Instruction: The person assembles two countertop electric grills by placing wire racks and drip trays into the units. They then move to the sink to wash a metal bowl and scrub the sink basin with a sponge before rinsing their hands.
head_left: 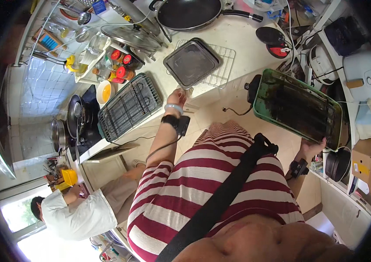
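Observation:
My right hand [313, 149] grips the near end of a green electric grill [297, 109], whose dark cooking surface is stained. It is held tilted over the floor, and a short power cord hangs from its far end. At the counter's front edge is my left hand [178, 97], fingers curled beside the near corner of a dark square baking tray [193, 62]. A small greyish thing shows at those fingertips, too unclear to name. The tray rests on a wire rack [225, 65]. I cannot tell whether my left hand touches it.
Left on the counter lies a second grill with a wire rack [130, 107], beside an orange-filled bowl [105, 92] and several red-lidded jars [123, 65]. A large frying pan [189, 15] stands at the back. Crowded shelves [347, 87] line the right. Another person [85, 214] stands at lower left.

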Demonstrator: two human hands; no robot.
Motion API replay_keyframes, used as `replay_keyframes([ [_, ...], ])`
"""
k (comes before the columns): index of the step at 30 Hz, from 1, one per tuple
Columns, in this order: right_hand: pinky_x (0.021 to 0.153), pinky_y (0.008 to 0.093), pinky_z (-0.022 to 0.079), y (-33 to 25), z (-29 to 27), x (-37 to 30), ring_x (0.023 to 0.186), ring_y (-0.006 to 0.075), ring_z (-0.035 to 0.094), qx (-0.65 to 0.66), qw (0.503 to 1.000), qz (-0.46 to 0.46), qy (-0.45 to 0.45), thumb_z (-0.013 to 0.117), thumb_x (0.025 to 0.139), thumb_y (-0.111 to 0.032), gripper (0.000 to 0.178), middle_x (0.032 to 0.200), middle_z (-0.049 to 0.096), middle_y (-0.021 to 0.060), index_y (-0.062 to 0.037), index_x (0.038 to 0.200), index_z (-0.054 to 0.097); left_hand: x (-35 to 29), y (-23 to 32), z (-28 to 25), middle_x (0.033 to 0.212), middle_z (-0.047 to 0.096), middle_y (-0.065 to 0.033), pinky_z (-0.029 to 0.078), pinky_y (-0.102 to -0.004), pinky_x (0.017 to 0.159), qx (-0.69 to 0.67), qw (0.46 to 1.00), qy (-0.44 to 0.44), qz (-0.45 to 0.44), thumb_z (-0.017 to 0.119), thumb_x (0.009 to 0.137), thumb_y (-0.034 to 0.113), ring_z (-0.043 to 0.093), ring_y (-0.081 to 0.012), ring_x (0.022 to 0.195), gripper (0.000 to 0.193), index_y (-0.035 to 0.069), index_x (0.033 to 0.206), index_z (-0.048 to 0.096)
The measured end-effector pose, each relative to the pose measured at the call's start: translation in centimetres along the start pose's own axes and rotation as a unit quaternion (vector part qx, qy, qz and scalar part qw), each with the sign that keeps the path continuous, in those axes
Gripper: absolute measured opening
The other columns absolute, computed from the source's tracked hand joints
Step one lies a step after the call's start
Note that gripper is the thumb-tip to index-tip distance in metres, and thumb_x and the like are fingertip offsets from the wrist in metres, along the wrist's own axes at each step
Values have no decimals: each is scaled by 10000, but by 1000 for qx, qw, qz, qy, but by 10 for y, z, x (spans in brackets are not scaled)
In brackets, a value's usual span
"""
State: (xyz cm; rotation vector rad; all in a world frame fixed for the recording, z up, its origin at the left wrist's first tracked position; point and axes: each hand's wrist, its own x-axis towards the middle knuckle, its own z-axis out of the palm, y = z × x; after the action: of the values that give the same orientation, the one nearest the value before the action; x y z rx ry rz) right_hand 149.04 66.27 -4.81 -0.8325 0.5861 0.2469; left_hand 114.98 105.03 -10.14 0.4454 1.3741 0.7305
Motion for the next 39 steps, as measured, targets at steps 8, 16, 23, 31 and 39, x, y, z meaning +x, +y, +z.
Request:
replay_keyframes([
  [8, 872, 472, 392, -6, -4, -17, 1037, 283, 482, 10, 999, -26, 23, 452, 773, -341, 451, 1147, 508, 92, -102, 1154, 483, 39, -21, 40, 882, 496, -158, 404, -556, 863, -101, 989, -33, -103, 461, 840, 272, 512, -325, 850, 365, 14, 1092, 405],
  [16, 905, 477, 369, -16, -4, -31, 1055, 291, 485, 7, 999, -37, 37, 429, 779, -321, 431, 1144, 533, 92, -88, 1133, 513, 17, -38, 73, 981, 495, -116, 194, -683, 900, -220, 962, -98, -131, 370, 817, 497, 549, -307, 853, 562, 61, 1172, 352],
  [23, 843, 451, 427, -2, -3, -16, 1009, 263, 510, 8, 1000, -23, 11, 460, 779, -366, 435, 1116, 535, 78, -104, 1124, 506, 30, 6, 24, 797, 493, -59, 469, -381, 579, -81, 995, -55, -16, 279, 895, 460, 440, -165, 561, 433, 81, 1005, 456],
  [31, 697, 373, 493, 7, 12, -9, 880, 233, 572, -18, 1000, -6, -24, 480, 779, -372, 378, 1005, 593, 41, -118, 1050, 549, 46, 17, 6, 723, 474, -29, 458, -329, 582, 106, 993, -7, -41, 550, 742, 528, 465, -162, 621, 470, 72, 855, 538],
  [39, 756, 393, 470, 12, 15, -13, 904, 235, 559, -4, 999, 27, -35, 455, 804, -344, 354, 1041, 576, 51, -116, 1059, 548, 73, 11, 8, 659, 492, -58, 344, -221, 353, 17, 995, -41, -85, 556, 807, 261, 452, -145, 482, 214, 77, 848, 455],
])
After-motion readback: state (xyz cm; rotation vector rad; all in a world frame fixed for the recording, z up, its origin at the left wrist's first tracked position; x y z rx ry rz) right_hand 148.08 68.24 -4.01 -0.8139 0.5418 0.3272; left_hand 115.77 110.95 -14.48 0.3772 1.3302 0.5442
